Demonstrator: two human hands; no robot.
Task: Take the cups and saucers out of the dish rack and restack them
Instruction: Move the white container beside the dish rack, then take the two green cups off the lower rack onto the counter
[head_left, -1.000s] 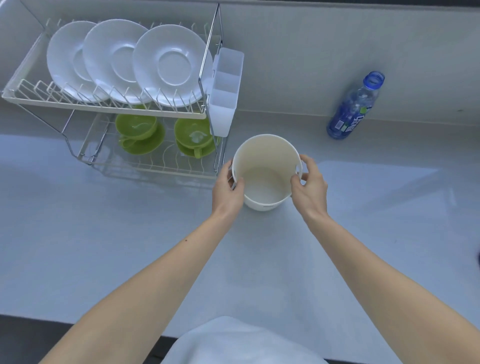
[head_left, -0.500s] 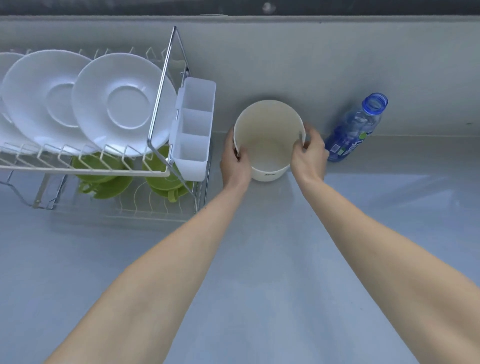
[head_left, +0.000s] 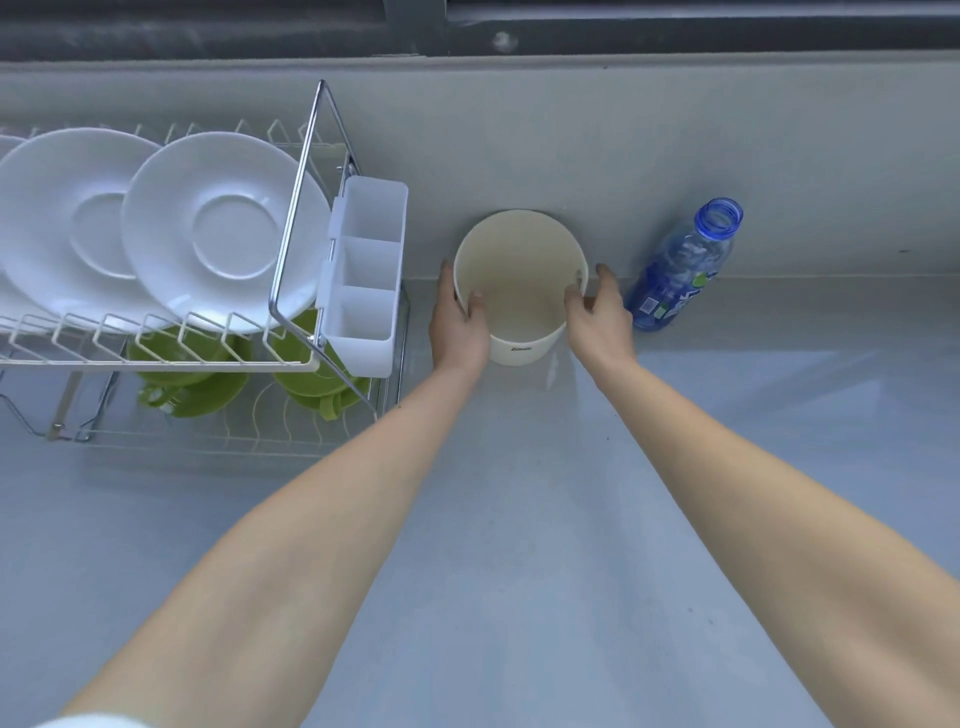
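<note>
A two-tier wire dish rack (head_left: 298, 197) stands at the left. White saucers (head_left: 223, 228) stand on edge in its upper tier. Green cups on green saucers (head_left: 192, 379) sit on the lower tier, a second set (head_left: 322, 382) to their right. To the right of the rack, a cream-white round tub (head_left: 519, 280) stands on the counter against the back wall. My left hand (head_left: 460, 322) grips its left rim, thumb inside. My right hand (head_left: 600, 317) grips its right rim the same way.
A white plastic cutlery holder (head_left: 366, 280) hangs on the rack's right end, close to my left hand. A blue plastic bottle (head_left: 680, 270) leans at the wall just right of my right hand. The grey counter (head_left: 519, 519) stretches toward me.
Both hands have carried the tub away from me, back to the wall between the rack and the bottle. The view has shifted forward and right.
</note>
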